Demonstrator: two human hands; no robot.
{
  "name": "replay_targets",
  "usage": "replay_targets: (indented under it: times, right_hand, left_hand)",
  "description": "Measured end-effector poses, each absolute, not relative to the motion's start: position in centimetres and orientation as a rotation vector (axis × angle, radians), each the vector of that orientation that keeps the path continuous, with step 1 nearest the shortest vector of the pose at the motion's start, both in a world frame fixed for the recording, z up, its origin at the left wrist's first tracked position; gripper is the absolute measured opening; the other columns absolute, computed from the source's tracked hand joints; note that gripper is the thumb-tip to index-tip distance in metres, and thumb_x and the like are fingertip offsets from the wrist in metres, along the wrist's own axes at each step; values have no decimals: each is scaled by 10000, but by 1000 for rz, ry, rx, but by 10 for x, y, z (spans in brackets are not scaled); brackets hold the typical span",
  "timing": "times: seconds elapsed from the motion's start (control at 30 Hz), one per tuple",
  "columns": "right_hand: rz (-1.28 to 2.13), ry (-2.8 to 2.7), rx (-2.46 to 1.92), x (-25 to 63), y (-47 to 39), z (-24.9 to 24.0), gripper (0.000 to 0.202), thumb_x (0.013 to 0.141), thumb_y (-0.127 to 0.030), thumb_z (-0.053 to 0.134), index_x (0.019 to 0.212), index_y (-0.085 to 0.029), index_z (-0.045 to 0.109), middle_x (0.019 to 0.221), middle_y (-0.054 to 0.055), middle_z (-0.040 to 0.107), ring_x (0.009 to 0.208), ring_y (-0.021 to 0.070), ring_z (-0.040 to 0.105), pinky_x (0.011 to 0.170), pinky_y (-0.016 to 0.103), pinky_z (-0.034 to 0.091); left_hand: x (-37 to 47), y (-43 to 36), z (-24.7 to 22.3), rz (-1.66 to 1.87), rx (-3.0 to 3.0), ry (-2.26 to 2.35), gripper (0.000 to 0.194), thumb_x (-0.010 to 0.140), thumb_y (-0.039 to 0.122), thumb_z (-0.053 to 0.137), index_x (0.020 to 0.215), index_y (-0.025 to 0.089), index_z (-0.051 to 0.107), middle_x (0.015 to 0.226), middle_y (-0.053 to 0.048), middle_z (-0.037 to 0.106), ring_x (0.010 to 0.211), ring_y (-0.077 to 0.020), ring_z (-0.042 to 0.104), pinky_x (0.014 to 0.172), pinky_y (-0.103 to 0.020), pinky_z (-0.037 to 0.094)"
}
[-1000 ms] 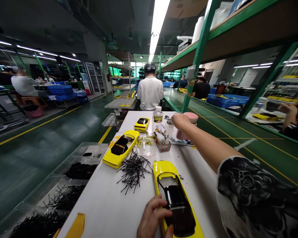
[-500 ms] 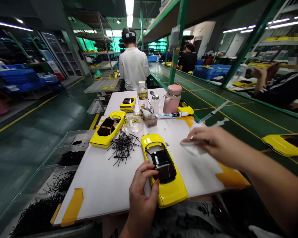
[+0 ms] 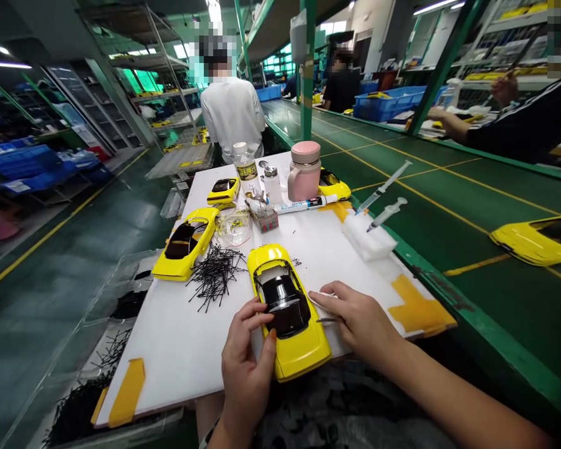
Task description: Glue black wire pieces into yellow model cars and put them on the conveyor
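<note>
yellow car (image 3: pixel 288 307); left hand (image 3: pixel 247 362) holding one side; right hand (image 3: pixel 362 317) near other

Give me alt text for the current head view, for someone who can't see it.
A left hand rests on a yellow model car on a white table; the right hand, beside it, holds something white and a thin tool. Nearby are black rods, a bottle, a pink mug and two syringes stuck in white foam.
</note>
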State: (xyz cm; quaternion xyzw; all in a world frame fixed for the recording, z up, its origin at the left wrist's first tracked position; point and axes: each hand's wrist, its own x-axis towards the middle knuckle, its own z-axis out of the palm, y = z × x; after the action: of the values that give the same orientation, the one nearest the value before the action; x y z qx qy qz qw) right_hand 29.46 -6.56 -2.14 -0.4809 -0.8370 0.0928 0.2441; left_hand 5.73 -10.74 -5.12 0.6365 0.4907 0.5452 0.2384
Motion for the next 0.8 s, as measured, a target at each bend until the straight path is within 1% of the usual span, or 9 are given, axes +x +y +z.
replay_targets:
  times: [0.13,0.3,0.43,0.57,0.63,0.7,0.8]
  right_hand:
    - [308,-2250,-1279,301,-66,-20,627,785,29,419,1244,-236,754,1119,75,737,947,222,741,771,319,613]
    - [331,-2200,-1302,295,-57,-25,631,788,17,424,1303,-194,720,1173,107,722,1005,232,733,845,341,614]
    - [292,-2241,-1261,294,-57,-32,625,788,8,439,1307,-202,719,1164,116,728,1003,243,734,825,340,615]
    - [336,-2274,-1215,306,-62,-31,612,781,25,435,1244,-224,750,1134,95,739,956,212,736,807,307,601]
    - [377,-2247,-1187,314,-58,-21,580,796,25,435,1201,-227,766,1114,79,744,944,189,735,805,279,587]
    - [340,-2166,-1193,320,-45,-3,506,856,-7,443,1172,-222,774,1094,70,751,938,176,733,796,261,567]
    - [141,-2018,-1266,323,-5,31,385,941,-104,474,1171,-210,763,1106,79,758,984,210,720,823,289,532]
  left_hand:
    - [57,-108,-53,1480,1721,1375,184,960,177,624,1115,260,678,1290,-80,633,1318,-236,574,1115,-406,476]
    - [57,-109,-55,1484,1684,1376,170,953,192,637,1104,252,690,1305,-92,627,1341,-262,564,1135,-448,469]
    - [57,-109,-56,1490,1668,1370,171,954,194,635,1101,256,696,1310,-94,625,1351,-267,557,1137,-451,473]
    - [57,-110,-57,1492,1654,1375,176,954,188,634,1105,256,693,1317,-98,616,1357,-269,551,1139,-448,469]
    - [57,-111,-57,1492,1645,1379,179,953,184,634,1104,258,693,1320,-96,613,1365,-270,547,1139,-442,469]
    - [57,-111,-56,1490,1645,1379,177,952,185,635,1102,260,694,1318,-95,615,1370,-271,545,1137,-440,471]
    - [57,-111,-56,1482,1655,1381,175,954,189,635,1103,257,696,1317,-97,617,1370,-271,547,1137,-442,474]
